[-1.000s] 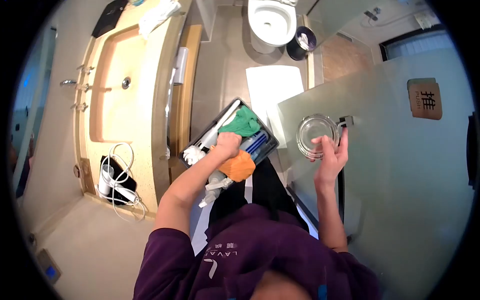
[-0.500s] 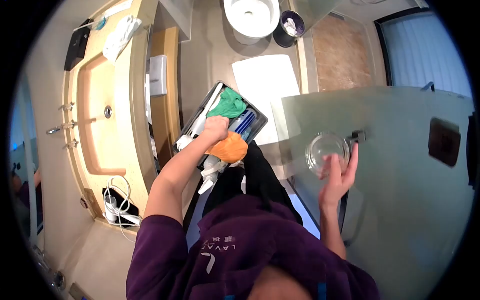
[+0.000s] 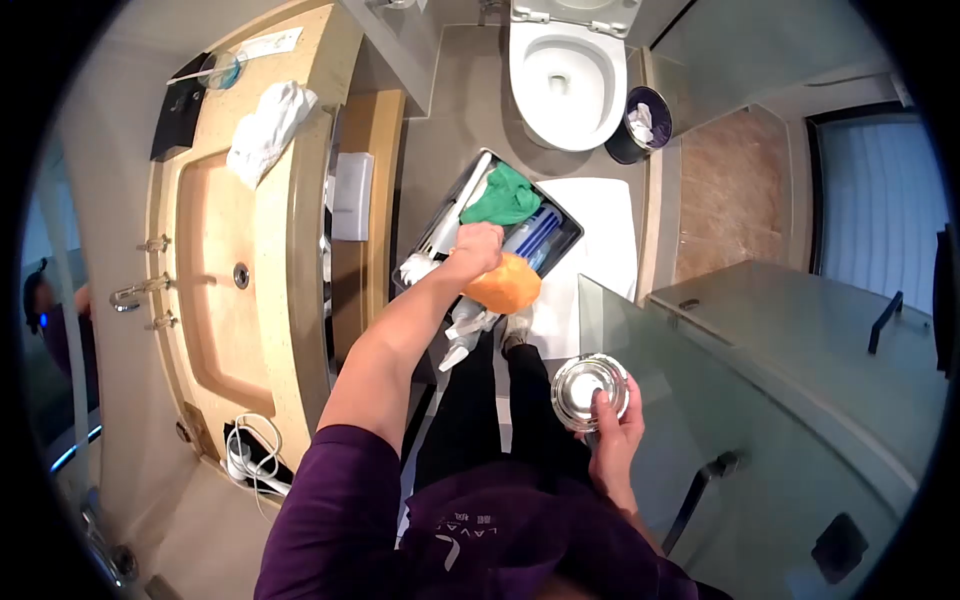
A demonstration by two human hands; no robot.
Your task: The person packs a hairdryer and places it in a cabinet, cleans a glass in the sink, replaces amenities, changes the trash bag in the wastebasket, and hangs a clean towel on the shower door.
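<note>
- The right hand (image 3: 614,442) is part-closed on a round glass dish (image 3: 577,388), thumb over the near rim, other fingers mostly hidden beneath.
- The left hand (image 3: 480,247) is curled into a fist at the middle of a black caddy (image 3: 575,238); its handle is hidden under the fingers.
- The dish has come away from the door handle (image 3: 703,492) to beside the person's legs, so the right hand now bears only the dish.
- Being round, the dish has no long axis; its open mouth faces up.
- The caddy sits aslant, its longer axis seeming to run from upper right to lower left; a spray bottle (image 3: 463,325) at its near end points toward the person.
- An orange cloth (image 3: 506,284) and a green cloth (image 3: 503,196) flank the fist.
- Farther out lie a white mat (image 3: 608,240) and the toilet (image 3: 530,105).
</note>
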